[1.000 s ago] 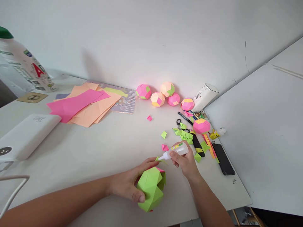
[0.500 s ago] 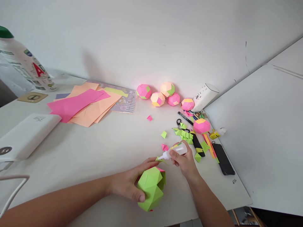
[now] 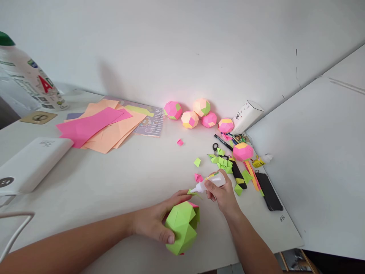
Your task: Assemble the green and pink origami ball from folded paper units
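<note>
A green faceted paper ball, with a gap on its right side and a bit of pink at its top, is in my left hand. The thumb presses its near face, while the fingers reach behind it. At those fingertips is a small green paper piece. My right hand is closed round a white glue bottle, tilted so that its nozzle meets the green piece. Just beyond the bottle lies a small pink folded paper piece. Whether glue is flowing cannot be made out.
Several finished paper balls line the wall. On the right are green paper pieces, scissors, a cutter and a black phone. Paper sheets, a white power bank and a large bottle occupy the left.
</note>
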`<state>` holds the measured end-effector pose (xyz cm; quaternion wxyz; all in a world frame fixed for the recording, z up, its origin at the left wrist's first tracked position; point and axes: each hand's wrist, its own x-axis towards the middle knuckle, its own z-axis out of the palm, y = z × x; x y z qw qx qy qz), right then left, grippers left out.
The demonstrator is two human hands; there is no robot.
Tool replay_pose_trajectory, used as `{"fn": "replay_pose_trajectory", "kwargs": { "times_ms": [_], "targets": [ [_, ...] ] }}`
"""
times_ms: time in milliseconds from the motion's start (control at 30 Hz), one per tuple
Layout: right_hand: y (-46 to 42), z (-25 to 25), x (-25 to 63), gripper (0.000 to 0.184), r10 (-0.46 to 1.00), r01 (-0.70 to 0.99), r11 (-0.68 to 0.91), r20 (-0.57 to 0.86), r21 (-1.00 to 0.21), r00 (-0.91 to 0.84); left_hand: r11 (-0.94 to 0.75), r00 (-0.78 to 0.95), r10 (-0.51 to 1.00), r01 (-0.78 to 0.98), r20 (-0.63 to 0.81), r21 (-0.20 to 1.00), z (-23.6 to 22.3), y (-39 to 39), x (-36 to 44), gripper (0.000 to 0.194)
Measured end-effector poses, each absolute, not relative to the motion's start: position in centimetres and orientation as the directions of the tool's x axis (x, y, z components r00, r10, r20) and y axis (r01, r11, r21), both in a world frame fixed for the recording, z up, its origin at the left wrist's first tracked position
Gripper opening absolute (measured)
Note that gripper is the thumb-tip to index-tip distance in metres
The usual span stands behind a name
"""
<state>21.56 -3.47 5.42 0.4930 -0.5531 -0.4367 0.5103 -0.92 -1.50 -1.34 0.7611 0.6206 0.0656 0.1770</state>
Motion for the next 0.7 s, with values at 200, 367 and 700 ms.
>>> {"fn": "replay_pose_trajectory", "kwargs": {
  "times_ms": [200, 367, 700],
  "targets": [
    [-3.60, 5.67, 21.56, 0.035, 0.984, -0.003, -0.149, -0.149, -0.989, 0.102, 0.151, 0.927, 0.359, -0.178, 0.114, 0.972, -1.32, -1.47, -1.02, 0.097],
    [-3.61, 5.68, 21.56, 0.035, 0.983, 0.000, -0.151, -0.150, -0.989, 0.104, 0.153, 0.930, 0.353, -0.166, 0.103, 0.974, -1.36, -1.48, -1.06, 0.098],
    [-3.39, 5.43, 21.55, 0.035, 0.986, -0.020, -0.127, -0.128, -0.992, 0.105, 0.143, 0.930, 0.354, -0.158, 0.099, 0.977, -1.34, -1.54, -1.13, 0.100]
  ]
}}
